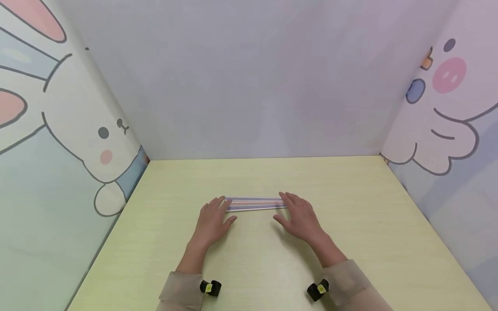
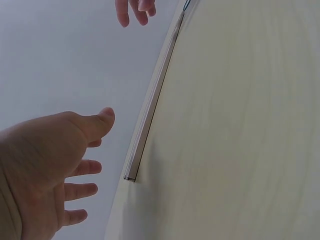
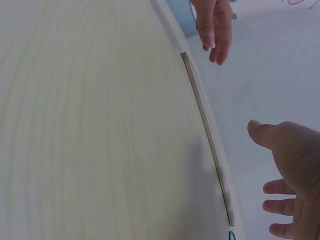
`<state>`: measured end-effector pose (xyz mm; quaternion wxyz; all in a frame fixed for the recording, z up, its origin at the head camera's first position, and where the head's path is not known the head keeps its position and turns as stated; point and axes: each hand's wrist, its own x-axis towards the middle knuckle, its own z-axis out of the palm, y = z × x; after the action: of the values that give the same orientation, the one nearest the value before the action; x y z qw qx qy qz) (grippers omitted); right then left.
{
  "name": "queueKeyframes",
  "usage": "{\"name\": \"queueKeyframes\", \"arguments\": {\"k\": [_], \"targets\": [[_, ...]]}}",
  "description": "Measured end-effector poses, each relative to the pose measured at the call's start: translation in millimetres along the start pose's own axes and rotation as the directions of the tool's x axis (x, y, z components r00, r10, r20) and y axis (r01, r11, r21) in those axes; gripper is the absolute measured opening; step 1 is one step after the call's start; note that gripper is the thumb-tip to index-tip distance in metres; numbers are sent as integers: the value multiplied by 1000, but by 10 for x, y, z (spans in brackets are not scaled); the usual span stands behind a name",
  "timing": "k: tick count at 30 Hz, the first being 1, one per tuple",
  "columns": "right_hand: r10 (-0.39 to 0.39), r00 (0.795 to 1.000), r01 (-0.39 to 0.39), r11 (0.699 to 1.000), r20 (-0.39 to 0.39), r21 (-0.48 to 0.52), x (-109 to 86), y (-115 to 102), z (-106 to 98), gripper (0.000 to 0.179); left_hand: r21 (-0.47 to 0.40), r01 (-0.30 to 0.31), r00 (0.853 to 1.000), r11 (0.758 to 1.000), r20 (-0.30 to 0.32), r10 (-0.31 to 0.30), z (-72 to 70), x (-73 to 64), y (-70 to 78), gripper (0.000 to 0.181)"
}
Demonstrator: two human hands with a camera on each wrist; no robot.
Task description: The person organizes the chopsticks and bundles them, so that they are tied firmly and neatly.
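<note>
A long, thin, flat bundle (image 1: pixel 254 204) with white, blue and reddish stripes lies crosswise on the table; its exact kind I cannot tell. From the side, in the left wrist view, the bundle (image 2: pixel 152 102) looks like a low bar. A small blue cord loop (image 3: pixel 231 235) shows at its right end. My left hand (image 1: pixel 212 221) is over the left end, fingers spread and thumb apart. Over the right end is my right hand (image 1: pixel 302 216), its fingers extended too. Both wrist views show a gap between the hands and the bundle; neither grips it.
The pale wood-grain table (image 1: pixel 249 259) meets a plain light wall (image 1: pixel 264 77) at the back. Side panels carry a cartoon rabbit (image 1: pixel 78 103) on the left and a cartoon pig (image 1: pixel 449 103) on the right. Small black devices (image 1: pixel 210 288) sit by both cuffs.
</note>
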<state>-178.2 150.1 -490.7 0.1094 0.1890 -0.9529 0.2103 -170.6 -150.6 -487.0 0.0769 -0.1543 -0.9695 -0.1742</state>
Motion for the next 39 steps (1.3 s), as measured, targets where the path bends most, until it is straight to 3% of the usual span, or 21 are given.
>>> {"name": "queueKeyframes", "arguments": {"k": [14,26,39], "targets": [[9,998,-10,1000,62,18,88,-23,130,68,-23,8,999,1000,48,-7,110,83,-28,57],[-12,998,9,999,68,44,174,-10,242,62,8,4,997,1000,72,-4,201,190,-72,57],[-44,990,44,999,134,3,280,-11,352,64,-6,29,992,1000,121,-28,251,290,-21,61]]}}
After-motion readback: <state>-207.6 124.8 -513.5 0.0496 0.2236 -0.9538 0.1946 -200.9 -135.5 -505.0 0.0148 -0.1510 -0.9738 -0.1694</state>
